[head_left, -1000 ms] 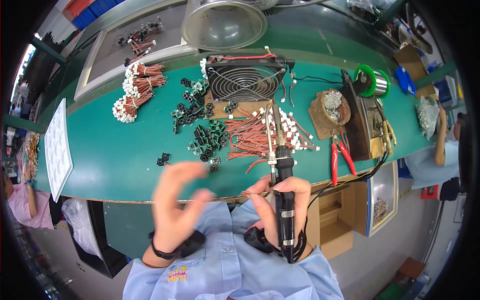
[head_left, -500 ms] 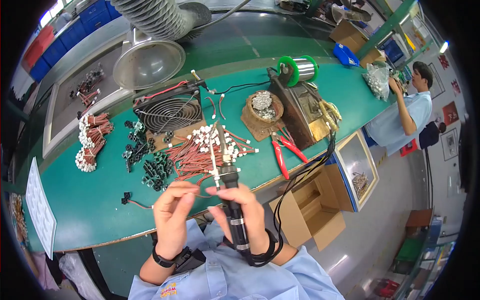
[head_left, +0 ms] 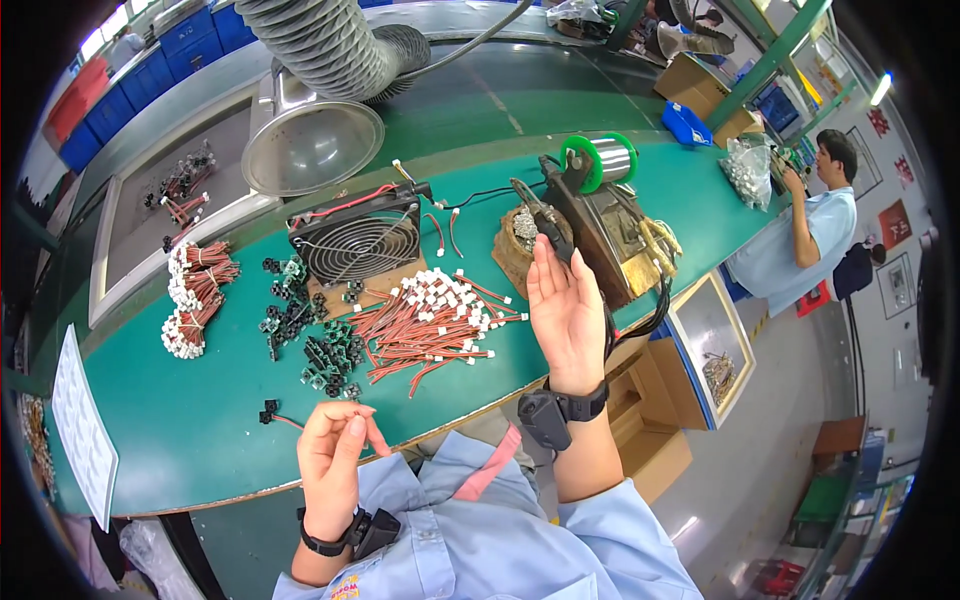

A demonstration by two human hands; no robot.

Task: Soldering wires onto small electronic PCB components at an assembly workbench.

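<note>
The black-handled iron (head_left: 548, 222) slants away leftward at the uncurled right hand's (head_left: 568, 320) fingertips, contact unclear; the left hand (head_left: 332, 450) curls, contents hidden.

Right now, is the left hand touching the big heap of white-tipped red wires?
Apart: the head view shows green tabletop between the left hand and the heap of red wires.

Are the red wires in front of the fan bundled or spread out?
Spread out: the red wires lie at differing angles, with no tie visible around the pile.
</note>
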